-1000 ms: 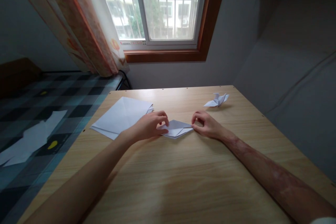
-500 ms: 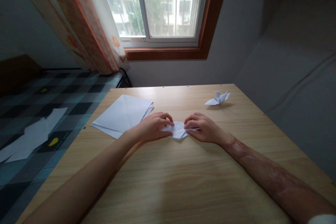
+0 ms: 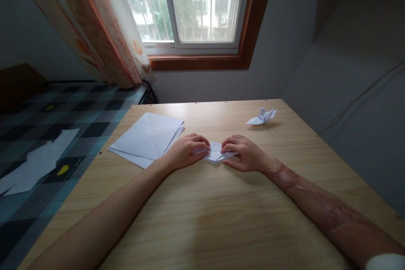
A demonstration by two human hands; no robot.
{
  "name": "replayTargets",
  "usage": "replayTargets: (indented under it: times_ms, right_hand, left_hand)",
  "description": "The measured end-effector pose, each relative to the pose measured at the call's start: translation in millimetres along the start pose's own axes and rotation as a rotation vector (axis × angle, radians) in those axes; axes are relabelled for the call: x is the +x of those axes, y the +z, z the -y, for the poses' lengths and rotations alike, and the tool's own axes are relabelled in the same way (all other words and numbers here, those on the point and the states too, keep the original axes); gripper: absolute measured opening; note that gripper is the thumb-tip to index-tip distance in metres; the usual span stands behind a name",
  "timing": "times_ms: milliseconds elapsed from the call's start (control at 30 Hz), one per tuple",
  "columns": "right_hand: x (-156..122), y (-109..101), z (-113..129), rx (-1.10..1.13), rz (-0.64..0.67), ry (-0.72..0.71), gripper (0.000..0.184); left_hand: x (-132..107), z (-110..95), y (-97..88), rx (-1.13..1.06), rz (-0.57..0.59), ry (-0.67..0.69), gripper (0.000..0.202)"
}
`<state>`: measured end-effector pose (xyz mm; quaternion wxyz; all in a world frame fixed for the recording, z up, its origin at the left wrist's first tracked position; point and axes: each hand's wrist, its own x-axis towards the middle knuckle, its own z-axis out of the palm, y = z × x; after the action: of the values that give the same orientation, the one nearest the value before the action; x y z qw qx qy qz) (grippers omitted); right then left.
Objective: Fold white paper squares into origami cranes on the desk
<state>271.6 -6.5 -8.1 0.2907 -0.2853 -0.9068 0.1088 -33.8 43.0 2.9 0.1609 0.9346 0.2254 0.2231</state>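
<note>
The folded paper (image 3: 215, 152) lies near the middle of the wooden table (image 3: 221, 215), between the 2 hands, its lower edges pointing toward 6 o'clock. It should handle as light and thin, a little stiff where layers stack, easily creased or torn, and fairly smooth, so it may slide on the wood. The 2 side points, at 9 and 3 o'clock, look the best places to take hold, using fingertips and a soft touch.

The left hand (image 3: 186, 152) comes in from 8 o'clock, palm down, its bent fingers and thumb closed over the 9 o'clock point. The right hand (image 3: 248, 154) reaches in from 4 o'clock, fingers curled onto the other point, thumb lower by the near edge; whether it pinches or only presses, I cannot tell.

From the folded paper, a paper bird (image 3: 262, 117) stands toward 2 o'clock and loose white sheets (image 3: 148, 135) lie toward 10.
</note>
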Motion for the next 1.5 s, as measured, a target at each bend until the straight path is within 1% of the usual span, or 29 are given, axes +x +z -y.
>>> replayTargets:
  times_ms: [100, 233, 300, 467, 600, 700, 833, 900, 967, 1067, 1200, 1300, 1500]
  right_hand:
    - [1, 1, 0, -0.006, -0.014, 0.009, 0.015]
    - [1, 2, 1, 0.001, -0.022, 0.023, 0.01]
    - [1, 3, 0, 0.007, -0.026, 0.019, 0.009]
    - [1, 4, -1, 0.0, -0.022, 0.014, 0.009]
    - [1, 3, -1, -0.014, -0.017, 0.012, 0.007]
    - [1, 3, 0, -0.048, -0.02, 0.002, 0.009]
    - [1, 8, 3, -0.107, -0.031, -0.031, 0.017]
    - [2, 12, 5, -0.102, -0.046, -0.042, 0.015]
    - [3, 14, 7, -0.057, -0.045, -0.021, 0.013]
    - [5, 15, 8, 0.05, -0.039, 0.068, 0.011]
    - [6, 12, 8, 0.129, -0.043, 0.155, 0.01]
    - [7, 11, 8, 0.146, -0.047, 0.165, 0.011]
    - [7, 11, 9, 0.133, -0.038, 0.151, 0.005]
  left_hand:
    - [0, -2, -0.4, -0.002, 0.002, -0.007, 0.02]
    - [-1, -2, 0.1, 0.027, 0.006, 0.016, 0.031]
    - [-1, -2, 0.2, 0.039, 0.01, 0.029, 0.034]
    - [-1, -1, 0.0, 0.063, 0.003, 0.063, 0.03]
    - [-3, 0, 0.4, 0.068, 0.018, 0.091, 0.02]
    - [-4, 0, 0.9, 0.052, 0.04, 0.093, 0.022]
    - [-3, -3, 0.7, 0.03, 0.051, 0.079, 0.023]
    - [-2, -4, 0.5, -0.005, 0.043, 0.061, 0.024]
    - [-1, -5, 0.6, -0.056, 0.028, 0.034, 0.024]
    - [1, -6, 1.1, -0.125, 0.015, -0.008, 0.024]
    - [3, -6, 1.5, -0.163, 0.01, -0.015, 0.023]
    - [3, -5, 1.8, -0.165, 0.004, -0.007, 0.023]
    - [3, -5, 3.1, -0.142, -0.013, 0.013, 0.02]
